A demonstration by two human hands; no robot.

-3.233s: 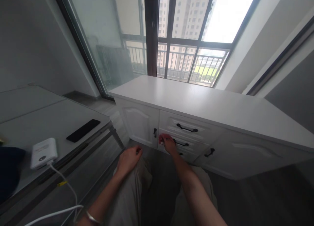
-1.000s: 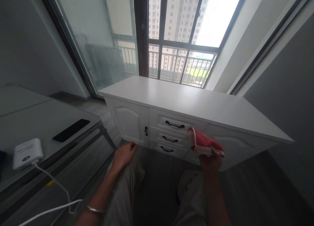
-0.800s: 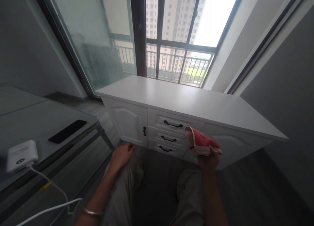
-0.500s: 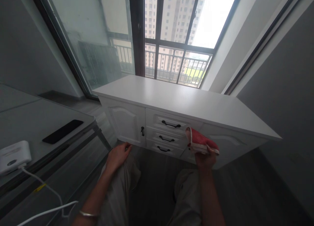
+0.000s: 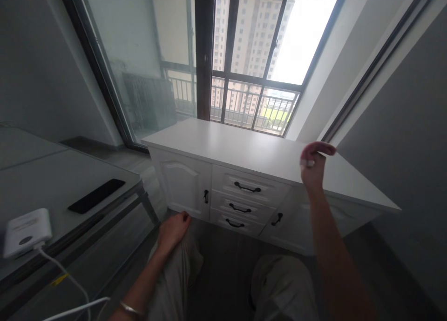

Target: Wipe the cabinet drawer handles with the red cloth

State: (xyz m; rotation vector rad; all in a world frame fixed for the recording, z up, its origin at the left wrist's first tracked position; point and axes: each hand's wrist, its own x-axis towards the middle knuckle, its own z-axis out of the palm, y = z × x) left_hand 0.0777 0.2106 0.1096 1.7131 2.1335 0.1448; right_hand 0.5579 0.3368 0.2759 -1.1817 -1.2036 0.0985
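Red cloth (image 5: 319, 149) sits bunched in the right hand (image 5: 312, 170), which is lifted over the right part of the white cabinet's top (image 5: 244, 149); the fingers are closed round the cloth, so only a red fold and a bit of pale edge show above them. Whether the cloth touches the top cannot be told. The left hand (image 5: 172, 229) rests on the left knee, fingers loosely curled and holding nothing (a thin bangle (image 5: 131, 309) sits on that wrist). Below the top, the cabinet has three drawers with black handles (image 5: 247, 188) between two doors. To the left stands a grey table (image 5: 52, 181) carrying a black phone (image 5: 96, 196) and a white power bank (image 5: 26, 225) with a white cable (image 5: 70, 284) running off it. Behind the cabinet is a window with a balcony railing (image 5: 251, 111).
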